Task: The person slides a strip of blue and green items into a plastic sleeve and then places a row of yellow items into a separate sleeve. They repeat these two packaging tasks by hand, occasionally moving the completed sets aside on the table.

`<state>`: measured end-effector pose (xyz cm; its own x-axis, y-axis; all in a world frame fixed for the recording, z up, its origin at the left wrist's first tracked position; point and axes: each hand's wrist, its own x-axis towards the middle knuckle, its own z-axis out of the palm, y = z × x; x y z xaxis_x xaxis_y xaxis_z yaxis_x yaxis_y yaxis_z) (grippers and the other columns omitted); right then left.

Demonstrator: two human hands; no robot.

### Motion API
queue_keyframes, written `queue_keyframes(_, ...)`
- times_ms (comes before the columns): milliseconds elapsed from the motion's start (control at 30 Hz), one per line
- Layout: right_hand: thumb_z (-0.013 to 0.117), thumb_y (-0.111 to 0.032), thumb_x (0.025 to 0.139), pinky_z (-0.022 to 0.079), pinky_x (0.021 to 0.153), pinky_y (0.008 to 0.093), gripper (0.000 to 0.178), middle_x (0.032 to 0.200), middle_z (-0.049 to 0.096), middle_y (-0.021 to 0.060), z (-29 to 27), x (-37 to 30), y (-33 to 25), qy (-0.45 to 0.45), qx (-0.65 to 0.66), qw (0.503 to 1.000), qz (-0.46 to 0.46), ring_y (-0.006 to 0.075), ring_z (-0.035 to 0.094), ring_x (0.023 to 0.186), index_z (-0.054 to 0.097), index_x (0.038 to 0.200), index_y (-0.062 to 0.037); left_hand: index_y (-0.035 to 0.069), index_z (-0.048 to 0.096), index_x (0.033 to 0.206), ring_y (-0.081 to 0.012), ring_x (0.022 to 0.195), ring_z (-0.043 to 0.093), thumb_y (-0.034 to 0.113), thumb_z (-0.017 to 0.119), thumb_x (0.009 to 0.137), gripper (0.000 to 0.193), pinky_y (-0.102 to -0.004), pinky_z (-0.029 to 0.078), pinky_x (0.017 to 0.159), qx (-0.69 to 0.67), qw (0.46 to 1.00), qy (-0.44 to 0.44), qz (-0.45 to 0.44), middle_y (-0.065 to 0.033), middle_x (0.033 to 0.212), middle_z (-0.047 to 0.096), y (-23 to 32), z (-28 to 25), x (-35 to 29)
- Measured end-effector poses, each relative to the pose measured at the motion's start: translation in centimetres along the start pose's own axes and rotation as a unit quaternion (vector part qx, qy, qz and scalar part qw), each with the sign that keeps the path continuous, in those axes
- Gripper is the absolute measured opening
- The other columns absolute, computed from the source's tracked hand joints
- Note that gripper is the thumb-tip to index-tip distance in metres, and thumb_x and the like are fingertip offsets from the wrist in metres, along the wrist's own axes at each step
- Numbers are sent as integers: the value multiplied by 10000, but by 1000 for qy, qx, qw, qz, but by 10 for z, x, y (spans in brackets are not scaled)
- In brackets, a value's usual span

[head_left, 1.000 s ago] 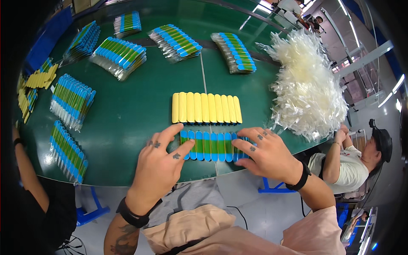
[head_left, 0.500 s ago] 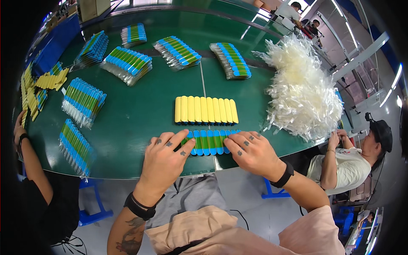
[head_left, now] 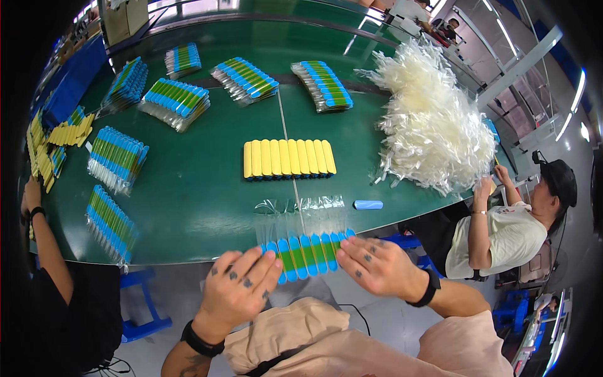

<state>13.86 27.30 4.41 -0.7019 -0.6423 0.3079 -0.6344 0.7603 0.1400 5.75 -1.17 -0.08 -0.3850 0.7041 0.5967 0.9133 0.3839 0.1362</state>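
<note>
Between my hands is a row of blue-and-green, round-ended sticks [head_left: 308, 256] that look like nail files, side by side with clear plastic sleeves [head_left: 301, 217] trailing from their far ends. My left hand [head_left: 242, 286] grips the row's left end, fingers closed. At the right end my right hand [head_left: 380, 267] pinches it between thumb and fingers. The row is at the table's near edge, tilted up slightly on the right. Beyond it lies a block of yellow nail files [head_left: 289, 158] with dark blue undersides. One loose blue file [head_left: 368, 205] rests right of the sleeves.
Stacks of sleeved blue-and-green files [head_left: 173, 100] stand across the far and left parts of the green table [head_left: 207, 207]. A tall heap of clear plastic sleeves [head_left: 433, 132] is at the right. Co-workers sit at the left and right [head_left: 502, 232]. Loose yellow files [head_left: 69, 132] lie far left.
Both hands have drawn the row of files toward me, from the tabletop to the near edge. Its trailing sleeves and the loose blue file now show. The view has shifted slightly.
</note>
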Motion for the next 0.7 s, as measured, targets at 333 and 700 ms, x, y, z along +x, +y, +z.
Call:
queue_keyframes(333, 705, -96, 821, 556, 622, 333, 264, 867, 706, 62, -27, -28, -31, -103, 352, 917, 155, 219, 681, 692, 687, 1083, -73, 69, 741, 884, -246, 908, 688, 21, 741, 746, 146, -380, 492, 765, -297, 932, -92, -188, -81, 987, 725, 42, -43, -39)
queue_keyframes(700, 615, 21, 941, 497, 629, 210, 224, 868, 664, 10, -4, 61, 67, 31, 592, 695, 408, 29, 605, 738, 621, 1164, 41, 18, 679, 1123, -222, 636, 663, 71, 757, 807, 330, -330, 504, 615, -295, 895, -7, -335, -115, 689, 630, -51, -30, 62)
